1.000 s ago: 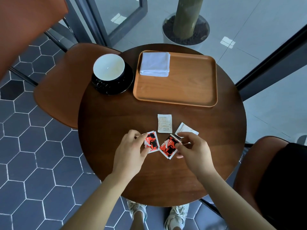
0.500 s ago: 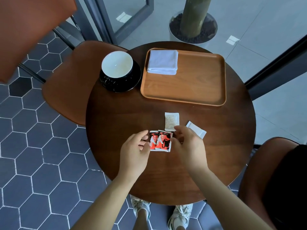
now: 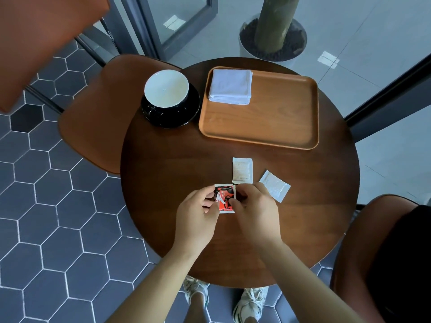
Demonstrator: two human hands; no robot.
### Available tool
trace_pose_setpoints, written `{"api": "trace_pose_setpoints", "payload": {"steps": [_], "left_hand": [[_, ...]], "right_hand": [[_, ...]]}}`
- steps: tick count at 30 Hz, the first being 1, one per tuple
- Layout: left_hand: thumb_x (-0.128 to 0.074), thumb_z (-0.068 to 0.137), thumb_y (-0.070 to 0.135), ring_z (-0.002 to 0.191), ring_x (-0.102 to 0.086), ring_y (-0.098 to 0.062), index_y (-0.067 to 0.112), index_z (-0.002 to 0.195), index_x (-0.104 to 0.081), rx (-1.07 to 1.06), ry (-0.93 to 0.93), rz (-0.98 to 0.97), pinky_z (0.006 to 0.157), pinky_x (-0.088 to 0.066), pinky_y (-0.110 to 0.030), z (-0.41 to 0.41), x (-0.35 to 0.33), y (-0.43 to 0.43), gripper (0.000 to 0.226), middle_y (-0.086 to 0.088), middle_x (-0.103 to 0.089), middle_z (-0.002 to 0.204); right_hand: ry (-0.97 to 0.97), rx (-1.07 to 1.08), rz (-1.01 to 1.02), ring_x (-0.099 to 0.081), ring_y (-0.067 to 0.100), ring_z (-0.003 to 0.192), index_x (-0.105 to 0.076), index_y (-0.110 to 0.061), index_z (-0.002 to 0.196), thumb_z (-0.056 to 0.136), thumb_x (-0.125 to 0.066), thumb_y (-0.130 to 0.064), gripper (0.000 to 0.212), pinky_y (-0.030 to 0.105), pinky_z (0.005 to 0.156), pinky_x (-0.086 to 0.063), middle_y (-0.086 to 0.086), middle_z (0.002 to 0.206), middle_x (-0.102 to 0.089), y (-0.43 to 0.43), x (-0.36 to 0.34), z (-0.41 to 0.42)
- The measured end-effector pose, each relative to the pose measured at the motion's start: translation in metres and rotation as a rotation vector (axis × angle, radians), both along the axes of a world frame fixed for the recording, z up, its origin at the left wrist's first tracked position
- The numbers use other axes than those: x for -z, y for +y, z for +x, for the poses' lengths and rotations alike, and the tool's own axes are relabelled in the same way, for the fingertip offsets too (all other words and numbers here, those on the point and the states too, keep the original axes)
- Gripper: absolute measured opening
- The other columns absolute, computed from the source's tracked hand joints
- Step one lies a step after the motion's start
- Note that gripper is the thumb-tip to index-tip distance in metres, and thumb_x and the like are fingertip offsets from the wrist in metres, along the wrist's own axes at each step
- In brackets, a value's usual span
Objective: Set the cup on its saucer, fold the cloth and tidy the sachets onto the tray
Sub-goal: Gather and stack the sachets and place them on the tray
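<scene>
At the near middle of the round table, my left hand (image 3: 198, 214) and my right hand (image 3: 254, 208) pinch a red-and-black sachet (image 3: 224, 198) from both sides; only one red face shows, and I cannot tell whether a second lies under it. Two white sachets lie flat just beyond: one upright (image 3: 242, 170), one angled to the right (image 3: 275, 185). The white-lined black cup (image 3: 166, 88) sits on its black saucer (image 3: 186, 114) at the far left. A folded white cloth (image 3: 230, 86) lies in the far left corner of the wooden tray (image 3: 279, 117).
Brown chair seats stand to the left (image 3: 98, 108) and at the near right (image 3: 363, 241) of the table (image 3: 175, 171). A potted trunk (image 3: 272, 36) stands on the floor behind the tray. My shoes (image 3: 250, 301) show below the table's near edge.
The two red sachets, apart a second ago, were slid together side by side, and now a single red face shows between my hands. The camera view shifted slightly.
</scene>
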State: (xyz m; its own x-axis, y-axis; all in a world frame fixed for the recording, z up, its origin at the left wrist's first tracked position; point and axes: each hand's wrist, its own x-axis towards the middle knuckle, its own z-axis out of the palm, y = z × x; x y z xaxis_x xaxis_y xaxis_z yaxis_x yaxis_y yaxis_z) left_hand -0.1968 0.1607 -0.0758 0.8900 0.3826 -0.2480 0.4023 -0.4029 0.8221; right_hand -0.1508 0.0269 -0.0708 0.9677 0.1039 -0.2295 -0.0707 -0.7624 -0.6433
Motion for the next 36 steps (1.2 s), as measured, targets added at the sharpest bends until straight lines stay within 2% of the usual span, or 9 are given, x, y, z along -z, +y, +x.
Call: {"api": "trace_pose_setpoints", "payload": {"steps": [6,14,17,20,25,30,33,36], "left_hand": [[-0.065,0.088,0.003,0.092,-0.066,0.001,0.018,0.125,-0.067,-0.019,0.023,-0.029,0.076,-0.050,-0.008,-0.002,0.000,-0.004,0.040,0.008,-0.068,0.110],[-0.066,0.086,0.002,0.089,-0.065,0.008,0.019,0.124,-0.068,-0.054,0.051,-0.061,0.074,-0.049,-0.006,-0.002,-0.001,-0.001,0.041,0.012,-0.069,0.107],[-0.066,0.086,0.002,0.088,-0.064,0.013,0.019,0.124,-0.067,-0.088,0.070,-0.086,0.071,-0.047,-0.003,-0.001,-0.003,-0.004,0.042,0.016,-0.067,0.104],[-0.069,0.086,0.006,0.087,-0.064,0.011,0.020,0.126,-0.065,-0.131,0.094,-0.048,0.069,-0.045,-0.002,-0.001,-0.006,-0.004,0.043,0.012,-0.067,0.108],[-0.069,0.088,0.011,0.091,-0.064,-0.001,0.020,0.126,-0.064,-0.107,0.098,0.075,0.070,-0.046,-0.008,0.002,-0.010,0.003,0.039,0.005,-0.065,0.115],[-0.068,0.090,0.011,0.087,-0.063,-0.007,0.016,0.122,-0.067,-0.045,0.063,0.183,0.067,-0.046,-0.009,0.021,-0.013,0.008,0.032,-0.001,-0.067,0.112],[-0.067,0.091,0.021,0.087,-0.062,-0.006,0.015,0.129,-0.063,-0.067,0.147,0.164,0.072,-0.051,-0.019,0.032,-0.015,0.008,0.038,-0.001,-0.069,0.114],[-0.066,0.090,0.022,0.095,-0.069,-0.013,0.015,0.134,-0.059,-0.107,0.228,0.034,0.086,-0.058,-0.035,0.032,-0.017,0.002,0.045,-0.002,-0.072,0.118]], "right_hand": [[-0.024,-0.043,-0.029,-0.063,0.020,0.088,-0.070,-0.015,0.105,0.082,-0.074,-0.013,0.024,0.024,0.068,-0.041,-0.001,0.101,-0.067,0.006,0.002,-0.005],[-0.013,-0.019,0.024,-0.060,0.016,0.084,-0.070,-0.015,0.104,0.082,-0.074,-0.016,0.022,0.022,0.067,-0.039,-0.002,0.097,-0.066,0.007,0.003,-0.004],[0.037,0.009,0.059,-0.061,0.015,0.083,-0.071,-0.016,0.105,0.083,-0.073,-0.015,0.023,0.026,0.071,-0.047,-0.002,0.093,-0.067,0.006,0.002,-0.001],[0.056,0.011,0.080,-0.063,0.014,0.084,-0.072,-0.018,0.103,0.083,-0.071,-0.013,0.021,0.032,0.075,-0.053,-0.005,0.092,-0.068,0.002,-0.001,-0.001],[-0.033,0.066,0.038,-0.064,0.014,0.081,-0.073,-0.020,0.102,0.085,-0.071,-0.013,0.018,0.026,0.072,-0.050,-0.006,0.090,-0.070,-0.026,-0.005,-0.002],[-0.139,0.081,-0.028,-0.066,0.019,0.079,-0.075,-0.013,0.105,0.086,-0.072,-0.010,0.019,0.032,0.073,-0.053,0.001,0.094,-0.072,-0.050,-0.010,0.012],[-0.082,0.029,-0.035,-0.069,0.021,0.085,-0.076,-0.013,0.105,0.087,-0.071,-0.015,0.018,0.034,0.076,-0.054,0.001,0.096,-0.075,-0.044,-0.010,0.012],[0.080,0.000,0.061,-0.069,0.014,0.082,-0.075,-0.017,0.106,0.087,-0.070,-0.020,0.020,0.026,0.074,-0.052,-0.005,0.089,-0.076,-0.025,-0.008,0.005]]}}
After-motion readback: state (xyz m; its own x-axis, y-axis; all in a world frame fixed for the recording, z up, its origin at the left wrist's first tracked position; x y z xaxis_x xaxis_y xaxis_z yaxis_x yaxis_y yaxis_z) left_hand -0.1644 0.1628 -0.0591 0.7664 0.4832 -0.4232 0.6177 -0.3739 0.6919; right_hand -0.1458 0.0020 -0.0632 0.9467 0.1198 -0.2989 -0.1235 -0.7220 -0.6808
